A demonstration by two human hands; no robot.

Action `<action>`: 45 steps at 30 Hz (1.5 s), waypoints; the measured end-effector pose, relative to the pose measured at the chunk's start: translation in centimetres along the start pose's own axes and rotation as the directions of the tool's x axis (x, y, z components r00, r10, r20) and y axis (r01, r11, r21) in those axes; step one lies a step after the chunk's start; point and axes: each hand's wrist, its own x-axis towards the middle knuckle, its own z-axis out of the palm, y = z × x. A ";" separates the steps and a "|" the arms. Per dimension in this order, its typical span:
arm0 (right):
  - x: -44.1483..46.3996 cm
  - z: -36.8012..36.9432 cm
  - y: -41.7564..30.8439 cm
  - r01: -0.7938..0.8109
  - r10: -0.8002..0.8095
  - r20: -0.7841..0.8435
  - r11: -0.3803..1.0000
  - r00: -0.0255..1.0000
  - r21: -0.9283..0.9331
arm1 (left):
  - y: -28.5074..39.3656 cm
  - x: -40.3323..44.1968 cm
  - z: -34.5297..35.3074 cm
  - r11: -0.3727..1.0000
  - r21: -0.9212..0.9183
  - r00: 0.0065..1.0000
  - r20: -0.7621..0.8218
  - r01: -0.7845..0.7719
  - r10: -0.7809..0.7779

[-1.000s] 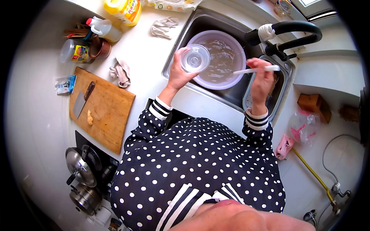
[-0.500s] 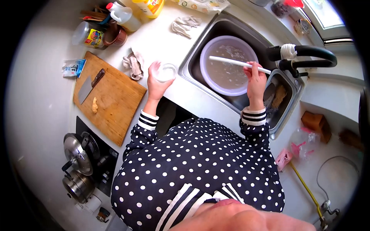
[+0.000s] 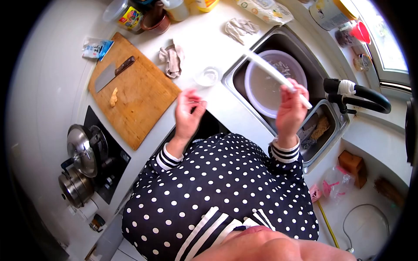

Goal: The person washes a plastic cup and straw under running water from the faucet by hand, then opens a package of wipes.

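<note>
In the head view, a small, round bowl of clear plastic (image 3: 207, 76) is set on the white tabletop (image 3: 202, 37), between a crumpled greyish cloth (image 3: 173, 60) and the steel sink (image 3: 231, 75). It is not touched by the left hand (image 3: 187, 116), whose grip is loosely spread and empty. A long, slim white stick (image 3: 266, 66), blurred, is clasped in the right hand (image 3: 291, 112), slanted above a round lilac plastic basin (image 3: 248, 93). Setting down the bowl appears done; the stick is not yet laid aside, and greyish liquid (image 3: 264, 95) is left in the basin. On the brown wooden chopping board (image 3: 143, 106), a knobbly tan root (image 3: 114, 97) is left, seemingly uncut
</note>
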 end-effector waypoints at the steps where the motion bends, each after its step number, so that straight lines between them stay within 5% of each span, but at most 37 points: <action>1: -1.0 1.4 0.6 0.006 -0.004 0.141 1.000 0.990 -0.018 | 1.1 -0.6 0.9 0.979 -0.194 0.992 0.116 0.067 -0.045; 4: -4.1 4.8 3.3 -0.089 0.211 0.467 0.959 0.859 -0.270 | 3.4 0.3 2.5 0.621 -0.715 0.940 0.319 0.321 -0.119; 7: -4.0 7.2 3.6 -0.052 0.465 0.677 0.843 0.571 -0.535 | 1.9 2.6 -1.1 0.414 -0.866 0.941 0.162 0.280 -0.298; 8: -3.1 7.7 3.3 0.067 0.466 0.700 0.806 0.541 -0.588 | 1.6 3.0 -3.0 0.485 -0.847 0.942 0.053 0.218 -0.331; 9: -2.2 7.9 3.2 0.217 0.431 0.727 0.762 0.534 -0.610 | 0.8 3.5 -5.3 0.513 -0.843 0.976 0.065 0.164 -0.206; 11: -0.6 8.3 3.9 0.554 0.382 0.768 0.535 0.514 -0.638 | 1.4 4.0 -8.4 0.751 -0.624 0.937 -0.085 0.216 -0.340; 13: 0.4 9.1 6.3 0.751 0.371 0.808 0.325 0.457 -0.575 | 0.3 4.4 -9.0 0.785 -0.544 0.923 -0.048 0.296 -0.382; 18: 1.9 8.9 12.2 0.895 0.691 0.629 -0.061 0.357 -0.441 | -2.9 5.6 -6.6 0.743 -0.417 0.839 0.100 0.523 -0.535; 20: 2.0 9.3 11.1 0.868 0.540 0.725 -0.019 0.427 -0.497 | -3.6 6.0 -4.8 0.655 -0.418 0.755 0.128 0.629 -0.643; 25: 1.4 12.4 4.3 0.742 0.411 0.703 0.089 0.580 -0.664 | -2.7 7.9 -0.8 0.379 -0.675 0.750 0.413 0.632 -0.516; 29: 1.7 11.2 0.8 0.642 0.572 0.608 0.176 0.550 -0.747 | -3.3 10.1 3.3 0.339 -0.617 0.703 0.639 0.710 -0.311; 30: 2.7 10.3 -0.2 0.559 0.703 0.548 0.255 0.453 -0.789 | -3.6 10.4 4.4 0.359 -0.582 0.680 0.673 0.730 -0.292; 31: 3.2 9.8 -1.6 0.396 0.737 0.522 0.366 0.429 -0.842 | -3.2 10.3 5.4 0.370 -0.565 0.671 0.675 0.737 -0.307; 33: 5.6 8.6 -3.5 -0.373 0.943 0.173 0.275 0.286 -0.886 | -2.2 9.8 7.5 0.389 -0.531 0.653 0.676 0.753 -0.342; 34: 5.1 8.4 -3.7 -0.612 0.891 0.098 0.381 0.443 -0.693 | -2.1 9.7 8.5 0.387 -0.502 0.623 0.713 0.774 -0.321; 35: 6.0 7.5 -4.0 -0.331 0.901 -0.026 0.133 0.434 -0.934 | -1.8 9.2 9.5 0.412 -0.504 0.638 0.702 0.759 -0.318; 37: 5.7 5.0 -2.0 0.028 0.826 0.322 0.349 0.463 -0.937 | -1.1 8.6 11.5 0.438 -0.426 0.586 0.733 0.792 -0.346; 40: 6.3 6.0 -1.7 0.154 0.909 0.015 -0.055 0.417 -0.987 | -1.7 8.2 13.4 0.359 -0.389 0.519 0.748 0.848 -0.414; 43: 6.4 4.3 -2.6 0.027 0.876 0.265 0.278 0.404 -0.960 | -2.2 8.6 13.9 0.375 -0.377 0.522 0.723 0.847 -0.453; 44: 6.2 4.4 -2.9 -0.101 0.893 0.198 0.259 0.405 -0.961 | -2.1 8.8 13.9 0.378 -0.354 0.507 0.722 0.855 -0.471; 45: 6.1 4.3 -2.9 -0.044 0.877 0.245 0.288 0.412 -0.957 | -2.1 9.0 13.9 0.379 -0.333 0.493 0.719 0.863 -0.490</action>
